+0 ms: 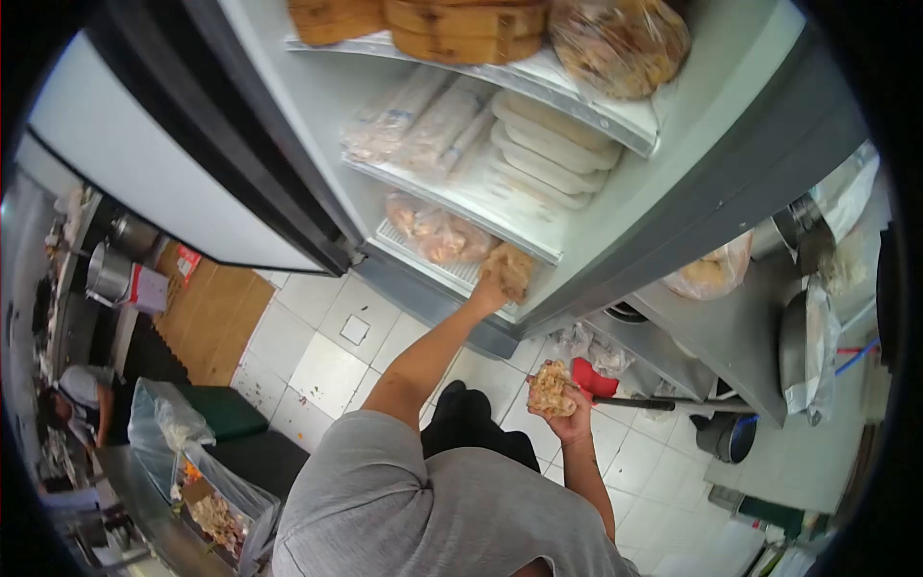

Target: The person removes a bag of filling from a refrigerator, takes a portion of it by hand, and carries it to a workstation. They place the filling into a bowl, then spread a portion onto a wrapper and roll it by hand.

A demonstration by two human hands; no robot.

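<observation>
My left hand [488, 291], arm stretched toward frame centre, grips a breaded piece [510, 269] at the lowest fridge shelf [423, 262], while my right hand [569, 415], lower right and near my body, clasps a second breaded piece [551, 388].

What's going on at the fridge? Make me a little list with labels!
place: kitchen with an open fridge and white tiled floor
left hand: reaches to the lowest shelf, gripping a brownish food piece
right hand: holds a crumbly food chunk above the floor
lowest shelf: bagged food beside the left hand
upper shelves: wrapped pale packs
far left: another person at a counter
</observation>
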